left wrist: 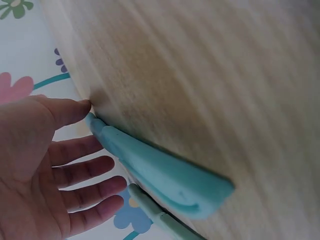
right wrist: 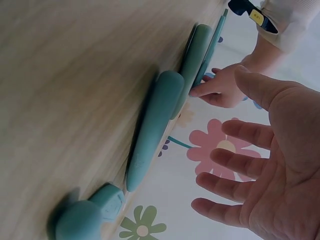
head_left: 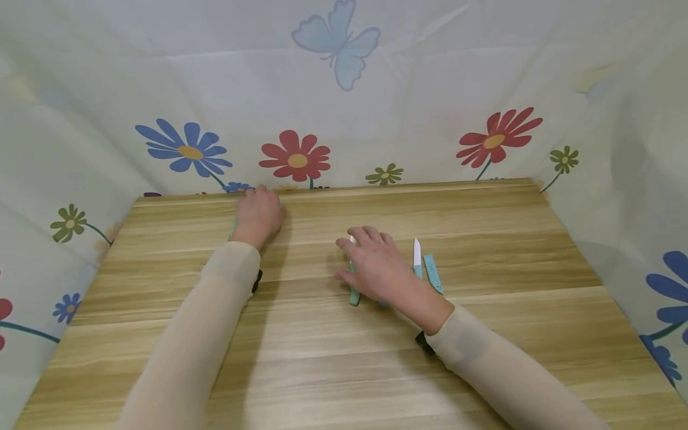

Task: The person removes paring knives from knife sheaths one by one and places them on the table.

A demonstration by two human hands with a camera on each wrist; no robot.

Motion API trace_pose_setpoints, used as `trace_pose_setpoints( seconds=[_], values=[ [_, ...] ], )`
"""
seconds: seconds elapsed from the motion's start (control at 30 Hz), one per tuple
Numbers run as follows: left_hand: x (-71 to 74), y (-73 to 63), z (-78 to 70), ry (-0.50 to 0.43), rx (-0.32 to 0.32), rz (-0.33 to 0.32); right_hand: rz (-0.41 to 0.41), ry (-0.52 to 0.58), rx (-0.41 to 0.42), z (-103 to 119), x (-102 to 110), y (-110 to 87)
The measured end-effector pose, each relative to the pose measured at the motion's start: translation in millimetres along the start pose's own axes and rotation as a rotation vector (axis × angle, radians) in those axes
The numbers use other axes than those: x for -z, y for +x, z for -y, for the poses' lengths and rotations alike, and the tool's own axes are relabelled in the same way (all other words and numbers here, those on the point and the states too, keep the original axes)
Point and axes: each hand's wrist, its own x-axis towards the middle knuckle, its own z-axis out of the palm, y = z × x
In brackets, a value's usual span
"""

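Observation:
In the head view my left hand [head_left: 260, 215] is near the table's far left, partly over a teal item. The left wrist view shows that item [left wrist: 160, 167], broad at the near end, with the thumb and forefinger of my left hand [left wrist: 35, 175] on either side of its narrow far end. A slim green item [left wrist: 165, 220] lies beside it. My right hand [head_left: 378, 263] hovers, fingers spread, above a green-handled knife [head_left: 354, 295]. To its right lie a white-bladed knife [head_left: 417, 257] and a blue blade sheath [head_left: 433, 275]. Knife handles [right wrist: 156, 130] show below the right palm.
The wooden table [head_left: 322, 358] meets a white flowered curtain [head_left: 419, 119] at its back edge, with similar cloth on both sides. A black strap [head_left: 424, 344] circles the right wrist.

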Motion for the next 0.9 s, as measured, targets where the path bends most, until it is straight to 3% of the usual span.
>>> trace_pose_setpoints(
  seconds=[0.33, 0.9],
  values=[
    [-1.5, 3.3, 1.7, -0.007, 0.013, -0.007, -0.004, -0.009, 0.013, 2.5, 1.7, 2.0],
    [6.1, -4.4, -12.7, 0.016, 0.085, 0.054, 0.044, 0.004, 0.011, 12.0, -0.3, 24.5]
  ],
)
